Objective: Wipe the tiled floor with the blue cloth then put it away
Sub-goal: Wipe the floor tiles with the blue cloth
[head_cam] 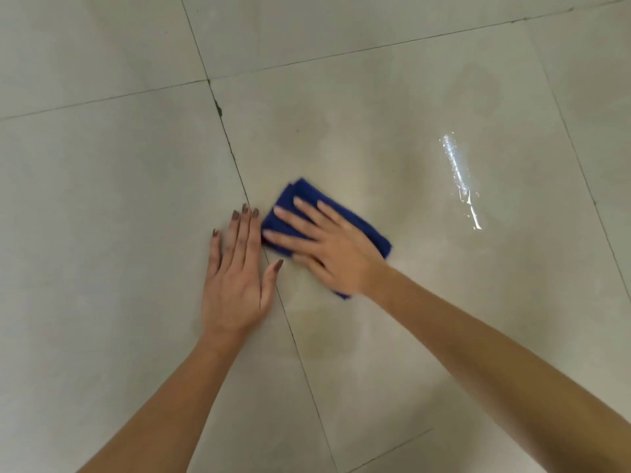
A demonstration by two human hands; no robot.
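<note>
From the head view, your right hand (336, 249) lies flat with fingers spread on the blue cloth (290, 206), pressing rather than gripping it. The folded cloth sits on the tiled floor (102, 186) just right of a grout line (235, 165), its long axis running from upper left to lower right, under that palm. Your left hand (235, 285) rests open and empty on the tile, touching the cloth's left edge. The wet streak (459, 179) lies well right, nearer your right hand.
</note>
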